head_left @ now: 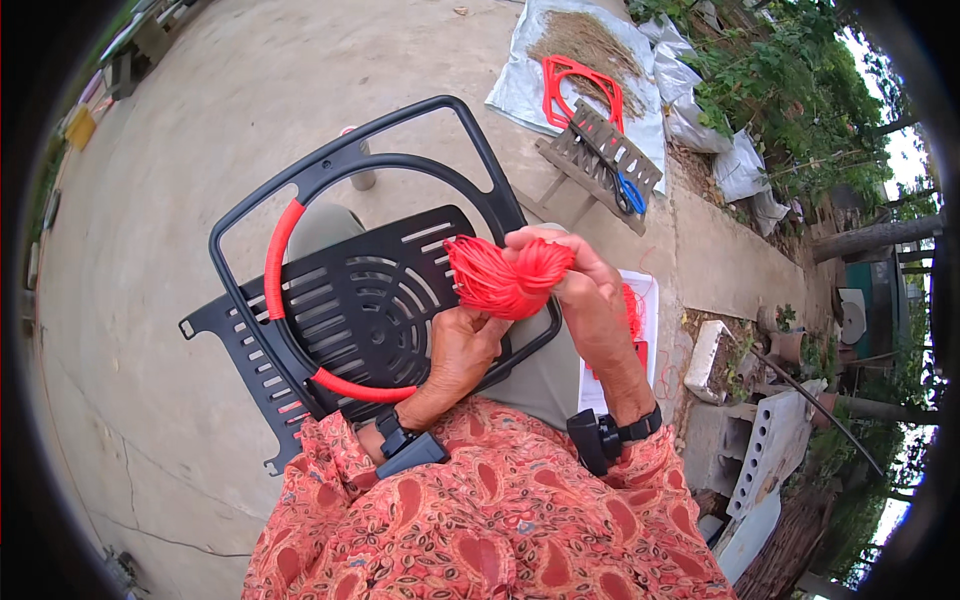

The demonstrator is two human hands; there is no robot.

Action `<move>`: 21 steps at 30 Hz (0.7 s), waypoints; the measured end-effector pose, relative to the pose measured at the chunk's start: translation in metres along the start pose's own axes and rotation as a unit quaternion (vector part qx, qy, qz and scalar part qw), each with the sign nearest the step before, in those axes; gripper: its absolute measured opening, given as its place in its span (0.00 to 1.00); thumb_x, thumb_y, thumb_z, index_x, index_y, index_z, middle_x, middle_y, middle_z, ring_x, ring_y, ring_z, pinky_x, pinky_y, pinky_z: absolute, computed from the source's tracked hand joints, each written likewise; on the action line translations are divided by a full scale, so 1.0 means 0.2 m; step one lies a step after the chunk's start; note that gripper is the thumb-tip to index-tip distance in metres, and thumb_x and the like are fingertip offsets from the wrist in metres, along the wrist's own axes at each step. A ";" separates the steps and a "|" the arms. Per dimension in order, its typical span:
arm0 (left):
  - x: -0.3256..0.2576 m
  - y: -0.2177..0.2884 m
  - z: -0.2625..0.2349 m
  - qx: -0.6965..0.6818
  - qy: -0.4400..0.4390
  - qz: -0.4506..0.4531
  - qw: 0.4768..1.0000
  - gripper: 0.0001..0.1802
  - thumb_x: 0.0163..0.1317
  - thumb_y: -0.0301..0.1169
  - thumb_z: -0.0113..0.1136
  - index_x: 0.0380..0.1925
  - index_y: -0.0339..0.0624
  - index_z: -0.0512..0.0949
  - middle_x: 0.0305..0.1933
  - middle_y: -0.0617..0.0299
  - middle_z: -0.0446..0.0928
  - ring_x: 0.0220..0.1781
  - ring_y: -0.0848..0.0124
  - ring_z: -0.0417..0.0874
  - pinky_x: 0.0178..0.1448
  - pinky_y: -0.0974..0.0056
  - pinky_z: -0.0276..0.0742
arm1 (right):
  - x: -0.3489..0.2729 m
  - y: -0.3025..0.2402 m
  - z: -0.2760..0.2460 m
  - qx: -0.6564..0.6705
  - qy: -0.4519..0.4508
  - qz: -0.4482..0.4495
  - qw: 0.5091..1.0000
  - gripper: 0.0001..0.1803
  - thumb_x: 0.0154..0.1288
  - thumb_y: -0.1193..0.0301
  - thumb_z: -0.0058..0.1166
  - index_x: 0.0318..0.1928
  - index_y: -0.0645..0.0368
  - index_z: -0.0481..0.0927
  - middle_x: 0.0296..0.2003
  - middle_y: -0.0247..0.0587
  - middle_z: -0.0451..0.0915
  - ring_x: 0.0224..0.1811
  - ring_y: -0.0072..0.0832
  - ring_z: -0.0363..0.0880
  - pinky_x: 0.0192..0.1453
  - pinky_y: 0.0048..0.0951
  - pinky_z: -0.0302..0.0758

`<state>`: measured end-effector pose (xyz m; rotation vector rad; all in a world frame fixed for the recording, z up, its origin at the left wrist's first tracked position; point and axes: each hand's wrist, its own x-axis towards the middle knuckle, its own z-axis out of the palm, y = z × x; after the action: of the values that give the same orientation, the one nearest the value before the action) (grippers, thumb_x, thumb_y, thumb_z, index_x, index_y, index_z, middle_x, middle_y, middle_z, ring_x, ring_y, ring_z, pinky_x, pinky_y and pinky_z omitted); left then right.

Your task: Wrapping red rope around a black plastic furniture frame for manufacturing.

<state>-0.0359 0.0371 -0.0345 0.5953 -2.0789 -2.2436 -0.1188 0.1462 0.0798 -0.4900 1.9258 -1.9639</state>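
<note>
A thick hank of red cord (505,278) hangs between both hands above my lap. My right hand (582,290) grips its right end from above, fingers curled around the strands. My left hand (462,350) supports the bundle from below. Under them a black slatted plastic chair frame (345,300) rests on my knees. Its round black ring (290,250) is partly wrapped in red cord along the left and bottom. Each wrist wears a black strapped device.
A wooden stool (600,155) holding blue-handled scissors (630,192) stands ahead on the concrete. Behind it a white sheet (520,85) carries dry fibre and a red plastic frame (575,85). More red cord lies on a white bag (640,300) at my right. Rubble and plants lie farther right.
</note>
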 end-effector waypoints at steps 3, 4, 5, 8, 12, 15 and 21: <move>0.03 -0.04 0.00 0.146 0.102 0.319 0.931 0.10 0.59 0.31 0.65 0.28 0.33 0.80 0.16 0.63 0.77 0.16 0.81 0.74 0.21 0.71 0.68 | -0.16 -0.04 -0.21 0.233 0.007 0.025 0.972 0.15 0.63 0.64 0.50 0.40 0.66 0.72 0.29 0.42 0.75 0.33 0.31 0.78 0.50 0.36 0.75; 0.01 -0.01 0.00 0.039 0.062 0.152 0.986 0.09 0.60 0.30 0.64 0.28 0.33 0.80 0.16 0.64 0.77 0.16 0.82 0.73 0.21 0.72 0.67 | -0.22 -0.05 -0.29 0.212 0.043 0.037 0.976 0.18 0.63 0.57 0.51 0.35 0.63 0.72 0.26 0.38 0.73 0.29 0.28 0.75 0.45 0.33 0.75; 0.00 0.02 0.01 -0.070 0.018 -0.021 0.997 0.09 0.60 0.30 0.64 0.29 0.33 0.80 0.16 0.65 0.77 0.17 0.83 0.73 0.21 0.72 0.66 | -0.29 -0.06 -0.36 0.191 0.080 0.048 0.977 0.23 0.63 0.51 0.51 0.30 0.60 0.72 0.23 0.34 0.71 0.25 0.25 0.73 0.39 0.31 0.75; 0.00 0.05 0.01 -0.088 0.014 -0.044 0.995 0.09 0.60 0.29 0.64 0.30 0.32 0.80 0.16 0.66 0.75 0.17 0.83 0.72 0.21 0.73 0.65 | -0.55 0.03 -0.69 0.213 0.114 0.115 0.964 0.23 0.64 0.49 0.51 0.29 0.59 0.70 0.22 0.33 0.70 0.21 0.22 0.70 0.29 0.25 0.72; -0.04 0.06 0.02 -0.064 -0.007 -0.027 0.998 0.10 0.61 0.30 0.63 0.33 0.30 0.80 0.16 0.68 0.74 0.18 0.83 0.72 0.22 0.73 0.65 | -0.70 0.15 -0.78 0.217 0.203 0.187 0.936 0.18 0.64 0.58 0.57 0.43 0.60 0.72 0.27 0.37 0.74 0.23 0.20 0.73 0.23 0.21 0.72; -0.03 0.08 0.00 -0.090 -0.039 -0.038 0.994 0.11 0.63 0.30 0.61 0.35 0.30 0.81 0.17 0.67 0.75 0.19 0.83 0.73 0.23 0.73 0.66 | -0.68 0.24 -0.72 0.097 0.244 0.235 0.936 0.14 0.65 0.63 0.57 0.45 0.59 0.73 0.32 0.35 0.79 0.26 0.16 0.75 0.28 0.20 0.75; -0.02 0.06 -0.02 -0.050 -0.034 0.015 0.998 0.11 0.64 0.31 0.59 0.33 0.30 0.81 0.18 0.67 0.75 0.19 0.82 0.74 0.23 0.73 0.66 | -0.36 0.15 -0.35 -0.140 0.089 0.199 0.966 0.12 0.63 0.66 0.62 0.39 0.61 0.77 0.32 0.34 0.82 0.32 0.17 0.78 0.34 0.20 0.74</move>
<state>-0.0343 0.0326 -0.0229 0.4858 -1.9769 -2.3654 -0.0893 0.2410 0.0489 0.0162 2.2198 -1.5331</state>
